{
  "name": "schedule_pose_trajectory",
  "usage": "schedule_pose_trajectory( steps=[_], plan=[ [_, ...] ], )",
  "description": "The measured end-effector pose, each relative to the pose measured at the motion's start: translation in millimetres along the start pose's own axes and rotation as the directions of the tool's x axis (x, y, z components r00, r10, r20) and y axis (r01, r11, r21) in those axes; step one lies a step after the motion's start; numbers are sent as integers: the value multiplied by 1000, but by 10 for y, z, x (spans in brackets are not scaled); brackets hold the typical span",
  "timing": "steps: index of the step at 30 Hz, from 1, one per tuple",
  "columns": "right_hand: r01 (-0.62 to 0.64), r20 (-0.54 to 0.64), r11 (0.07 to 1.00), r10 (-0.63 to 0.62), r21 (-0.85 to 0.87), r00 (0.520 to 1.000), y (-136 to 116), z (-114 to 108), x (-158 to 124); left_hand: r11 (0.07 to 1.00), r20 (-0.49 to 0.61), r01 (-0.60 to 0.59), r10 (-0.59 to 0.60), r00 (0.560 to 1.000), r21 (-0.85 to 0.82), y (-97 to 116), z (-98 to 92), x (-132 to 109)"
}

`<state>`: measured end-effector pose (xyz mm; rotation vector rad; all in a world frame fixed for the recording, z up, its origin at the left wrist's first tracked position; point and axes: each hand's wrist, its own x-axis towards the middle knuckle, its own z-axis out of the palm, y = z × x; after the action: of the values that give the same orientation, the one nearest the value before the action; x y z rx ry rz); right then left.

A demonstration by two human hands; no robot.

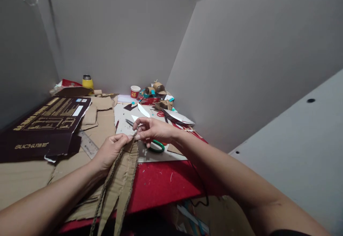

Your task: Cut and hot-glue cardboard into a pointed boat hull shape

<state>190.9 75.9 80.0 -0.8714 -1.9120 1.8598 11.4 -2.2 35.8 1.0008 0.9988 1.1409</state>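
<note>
My left hand point(114, 149) pinches the upper end of a long folded strip of corrugated cardboard point(125, 168), whose lower part splits into narrow tails hanging toward me. From the right, my right hand point(150, 128) closes its thumb and finger on the same tip; its other fingers curl loosely. The two hands almost touch there. Just beyond and under my right hand lie scissors with green handles point(158, 146), their blades partly hidden by my fingers. A metal ruler point(88, 143) lies left of my left hand on the cardboard.
A dark printed box panel point(50, 128) and flat cardboard sheets point(24, 178) cover the left side. At the back stand a yellow bottle point(87, 82), a paper cup point(135, 92) and cardboard pieces point(159, 88). Red cloth point(160, 182) lies along the front; grey panels enclose the table.
</note>
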Motion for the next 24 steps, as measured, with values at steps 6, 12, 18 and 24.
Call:
schedule_pose_trajectory(
  steps=[6, 12, 18, 24],
  plan=[
    [-89, 64, 987, 98, -134, 993, -42, 40, -28, 997, -16, -64, 64, 998, 34, -16, -8, 1],
    [-126, 88, 951, 157, -283, 984, -222, 149, -126, 983, -38, -128, 134, 990, 128, 31, 21, -28],
    [-139, 139, 935, 193, -326, 971, -314, 100, -124, 969, -44, -180, 190, 981, 170, 62, 33, -48],
    [-191, 172, 956, 231, -222, 958, -263, 55, -109, 958, -67, -201, 218, 974, 204, 71, 43, -63]
  ],
)
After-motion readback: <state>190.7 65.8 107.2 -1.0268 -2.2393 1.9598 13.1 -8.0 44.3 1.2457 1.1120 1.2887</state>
